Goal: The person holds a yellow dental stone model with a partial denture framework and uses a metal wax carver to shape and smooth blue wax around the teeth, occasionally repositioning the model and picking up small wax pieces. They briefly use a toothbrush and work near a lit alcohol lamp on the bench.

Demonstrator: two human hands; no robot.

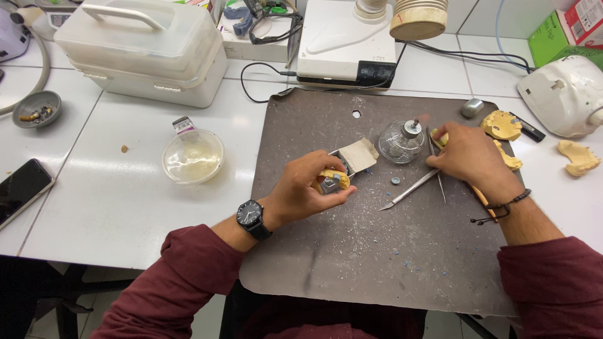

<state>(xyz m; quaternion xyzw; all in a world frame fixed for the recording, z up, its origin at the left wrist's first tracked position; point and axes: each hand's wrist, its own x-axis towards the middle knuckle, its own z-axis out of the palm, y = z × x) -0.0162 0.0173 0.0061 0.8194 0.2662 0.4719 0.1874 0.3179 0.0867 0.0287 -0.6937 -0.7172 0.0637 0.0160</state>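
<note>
My left hand [306,186] grips a yellow dental cast [333,179] with a grey part in it, just in front of a small open cardboard box [358,155] on the dark work mat [352,251]. My right hand [468,154] rests on the mat beside a small glass alcohol lamp [402,141]. Its fingers pinch a thin metal carving tool [411,189] that points down-left across the mat. A second thin metal tool [438,172] lies under the same hand. A watch sits on my left wrist.
More yellow casts [501,125] lie at the right, one [579,158] off the mat. A clear lidded bowl [192,156], a phone [22,188], a plastic case [144,47], a white machine [348,44] and a white device [562,94] stand around.
</note>
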